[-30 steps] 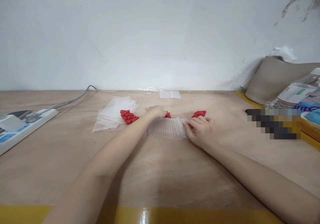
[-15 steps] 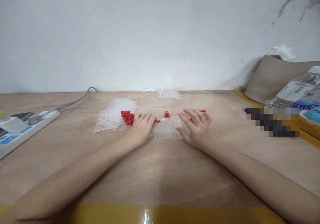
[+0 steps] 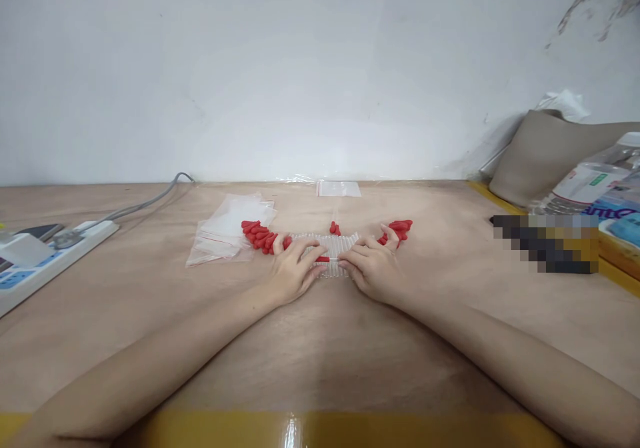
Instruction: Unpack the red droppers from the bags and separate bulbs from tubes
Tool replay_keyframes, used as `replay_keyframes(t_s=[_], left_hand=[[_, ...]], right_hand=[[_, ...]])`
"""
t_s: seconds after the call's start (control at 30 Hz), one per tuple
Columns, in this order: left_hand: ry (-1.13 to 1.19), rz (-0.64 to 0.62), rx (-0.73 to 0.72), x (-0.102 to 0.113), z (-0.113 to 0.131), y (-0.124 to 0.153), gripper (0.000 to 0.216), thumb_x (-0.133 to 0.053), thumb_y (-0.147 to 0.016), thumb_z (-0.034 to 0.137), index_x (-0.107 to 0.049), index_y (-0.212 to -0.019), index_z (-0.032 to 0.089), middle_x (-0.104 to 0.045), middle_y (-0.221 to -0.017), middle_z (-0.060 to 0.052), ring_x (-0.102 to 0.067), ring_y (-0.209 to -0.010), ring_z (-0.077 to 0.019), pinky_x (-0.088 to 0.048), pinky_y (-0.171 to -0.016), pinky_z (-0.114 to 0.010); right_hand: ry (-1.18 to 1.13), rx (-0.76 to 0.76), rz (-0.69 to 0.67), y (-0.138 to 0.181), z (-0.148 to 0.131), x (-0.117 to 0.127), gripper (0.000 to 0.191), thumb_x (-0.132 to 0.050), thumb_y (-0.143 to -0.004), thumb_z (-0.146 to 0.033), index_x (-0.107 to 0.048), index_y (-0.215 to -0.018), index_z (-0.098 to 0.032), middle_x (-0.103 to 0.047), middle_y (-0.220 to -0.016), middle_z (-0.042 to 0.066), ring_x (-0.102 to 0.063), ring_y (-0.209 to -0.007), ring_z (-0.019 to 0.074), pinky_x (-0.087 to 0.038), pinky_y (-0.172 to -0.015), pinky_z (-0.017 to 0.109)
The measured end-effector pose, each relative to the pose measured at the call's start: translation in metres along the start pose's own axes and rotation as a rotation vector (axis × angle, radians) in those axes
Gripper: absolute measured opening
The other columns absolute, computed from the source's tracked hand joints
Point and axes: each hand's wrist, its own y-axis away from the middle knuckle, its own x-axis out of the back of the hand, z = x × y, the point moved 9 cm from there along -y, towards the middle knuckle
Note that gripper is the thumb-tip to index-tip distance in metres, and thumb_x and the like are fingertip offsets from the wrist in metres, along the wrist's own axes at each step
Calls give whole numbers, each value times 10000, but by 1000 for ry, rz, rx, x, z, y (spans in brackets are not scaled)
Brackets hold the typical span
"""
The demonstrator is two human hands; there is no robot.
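Observation:
A row of several clear plastic tubes (image 3: 331, 243) lies on the wooden table (image 3: 320, 355) in the middle. My left hand (image 3: 295, 271) pinches a small red cap (image 3: 323, 259) at the row's front edge. Facing it, my right hand (image 3: 373, 268) pinches a clear tube end that meets the cap. Piles of red caps lie to the left (image 3: 259, 235) and right (image 3: 397, 228) of the row, and two lie behind it (image 3: 334, 229).
Clear zip bags (image 3: 227, 231) lie left of the caps and one (image 3: 339, 189) by the wall. A white power strip (image 3: 47, 255) with a grey cable sits at far left. Bottles, a grey pouch (image 3: 550, 155) and a blurred object crowd the right.
My left hand came back from behind the tubes to the row's front. Both hands closed together and now pinch a red cap and a tube between them.

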Motion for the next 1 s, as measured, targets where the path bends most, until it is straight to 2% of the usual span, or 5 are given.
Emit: replay_keyframes(t_s=[0.17, 0.4, 0.73, 0.83, 1.0], left_hand=[[-21, -88, -7, -4, 6, -6, 162, -424, -874, 248, -583, -857, 218, -650, -838, 8, -544, -939, -174, -113, -981, -467], [-12, -191, 10, -6, 4, -4, 231, -373, -877, 246, -562, -758, 183, -615, -736, 6, -507, -881, -171, -146, -966, -463], [161, -276, 37, -9, 2, 2, 316, -303, -900, 226, -487, -652, 161, -559, -641, 12, -477, -785, -142, -191, -928, -428], [142, -225, 13, -8, 3, 1, 276, -327, -896, 238, -513, -705, 166, -576, -681, 2, -484, -780, -144, -211, -923, -415], [63, -77, -60, -1, 7, 1, 145, -428, -868, 241, -555, -836, 178, -621, -749, -6, -517, -768, -146, -277, -854, -377]], right_hand=[[-17, 19, 46, 1, 0, -4, 217, -455, -871, -287, -630, -757, -229, -635, -641, -40, -491, -732, 117, -126, -890, 393], [103, 189, 195, 6, -13, 6, 178, -497, -848, -286, -622, -733, -231, -548, -514, -61, -448, -692, 101, -158, -834, 357], [247, 436, 357, 20, -33, 23, 137, -515, -809, -123, -598, -864, -216, -595, -604, -68, -468, -628, 76, -196, -614, 304], [151, 360, 313, 17, -26, 22, 173, -466, -828, -115, -592, -886, -219, -606, -618, -57, -475, -601, 80, -226, -619, 298], [-202, 120, 24, 8, -10, -4, 200, -447, -861, -275, -587, -956, -168, -640, -792, 25, -530, -645, 99, -314, -575, 236]])
